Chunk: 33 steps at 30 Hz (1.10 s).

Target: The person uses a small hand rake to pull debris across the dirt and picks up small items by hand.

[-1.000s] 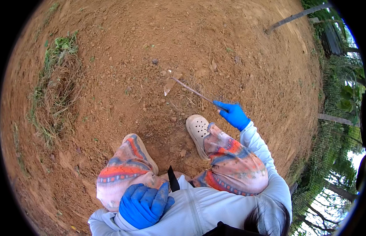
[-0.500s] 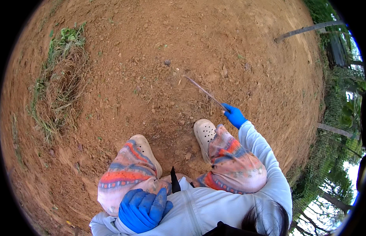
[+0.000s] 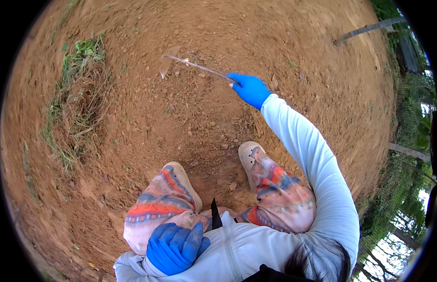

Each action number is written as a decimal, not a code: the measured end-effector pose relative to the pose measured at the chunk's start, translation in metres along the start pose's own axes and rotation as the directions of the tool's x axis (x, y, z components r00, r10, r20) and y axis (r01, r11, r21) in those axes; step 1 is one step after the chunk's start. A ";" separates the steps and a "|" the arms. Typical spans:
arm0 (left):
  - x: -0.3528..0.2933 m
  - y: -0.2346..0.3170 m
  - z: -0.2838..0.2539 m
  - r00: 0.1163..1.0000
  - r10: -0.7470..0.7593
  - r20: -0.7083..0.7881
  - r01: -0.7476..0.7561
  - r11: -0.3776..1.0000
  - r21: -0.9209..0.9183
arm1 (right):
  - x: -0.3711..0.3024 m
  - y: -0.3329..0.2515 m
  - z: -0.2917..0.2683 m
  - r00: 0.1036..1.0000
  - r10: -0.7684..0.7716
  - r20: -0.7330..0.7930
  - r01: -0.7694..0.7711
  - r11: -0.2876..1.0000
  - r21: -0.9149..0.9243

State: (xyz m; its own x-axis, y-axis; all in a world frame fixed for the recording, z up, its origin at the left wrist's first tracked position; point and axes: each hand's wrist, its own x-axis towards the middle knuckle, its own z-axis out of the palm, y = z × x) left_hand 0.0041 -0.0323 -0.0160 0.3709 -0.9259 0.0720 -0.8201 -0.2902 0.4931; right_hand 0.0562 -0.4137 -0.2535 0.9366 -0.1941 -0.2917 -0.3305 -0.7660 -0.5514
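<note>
My right hand [image 3: 250, 90], in a blue glove, is closed around one end of a thin rod-like tool [image 3: 202, 68]. The tool reaches out to the left over the reddish-brown soil [image 3: 148, 108]. At its far end there is a pale, pointed shape like a small blade, blurred by motion; I cannot tell whether it touches the ground. My left hand [image 3: 174, 248], also gloved in blue, rests curled by my left thigh with its fingers folded. Nothing shows in it, though its palm is hidden.
A heap of pulled grass and weeds [image 3: 80, 103] lies on the left. My beige clogs [image 3: 249, 157] stand apart in front of me. Beyond the soil on the right are netting [image 3: 400, 117], a slanting post [image 3: 371, 28] and trees. Small clods and dry stalks dot the ground.
My right hand has moved forward and to the left, carrying the thin tool with it. Its tip is now farther out over the soil. My left hand stays curled by the thigh.
</note>
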 end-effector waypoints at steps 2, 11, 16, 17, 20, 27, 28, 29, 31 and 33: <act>0.001 0.002 -0.002 1.000 0.011 0.003 -0.012 1.000 0.019 | -0.004 0.005 0.006 0.999 -0.024 0.032 0.026 0.997 -0.073; -0.011 0.005 0.000 0.999 0.014 0.029 -0.013 1.000 -0.028 | -0.134 0.142 -0.034 0.928 0.365 -0.072 -0.367 0.930 -0.017; -0.012 0.012 0.002 0.999 0.049 -0.003 -0.049 0.999 -0.012 | -0.190 0.171 -0.055 0.854 0.506 -0.116 -0.488 0.859 0.153; -0.013 0.013 0.002 0.999 0.053 0.005 -0.053 0.999 -0.012 | -0.185 0.161 -0.054 0.854 0.508 -0.114 -0.489 0.857 0.161; -0.011 0.016 0.005 0.997 0.082 -0.010 -0.082 0.997 -0.016 | -0.156 0.128 -0.034 0.852 0.492 -0.177 -0.443 0.860 0.253; -0.009 0.020 -0.001 0.999 0.016 0.047 -0.016 1.000 -0.006 | -0.063 0.030 -0.007 0.941 0.212 -0.265 -0.261 0.951 -0.166; -0.012 0.022 -0.003 0.999 -0.011 0.049 0.009 0.999 0.034 | -0.054 0.010 -0.003 0.966 0.131 -0.222 -0.170 0.971 -0.167; -0.012 0.020 -0.003 0.998 -0.013 0.055 0.010 0.998 0.064 | -0.052 -0.004 -0.003 0.979 0.070 -0.192 -0.103 0.981 -0.166; -0.010 0.016 0.003 0.999 0.014 0.030 -0.016 0.998 0.059 | -0.057 -0.027 -0.002 0.973 -0.050 -0.225 0.014 0.987 -0.159; -0.011 0.014 0.004 1.000 0.026 -0.001 -0.025 0.999 0.034 | -0.055 -0.038 -0.006 0.969 -0.069 -0.236 0.032 0.987 -0.156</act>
State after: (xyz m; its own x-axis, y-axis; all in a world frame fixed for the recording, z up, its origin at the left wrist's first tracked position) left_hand -0.0128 -0.0273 -0.0129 0.3501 -0.9328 0.0851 -0.8437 -0.2746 0.4613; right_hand 0.0179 -0.3775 -0.2122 0.9581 -0.2798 -0.0608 -0.2780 -0.8581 -0.4317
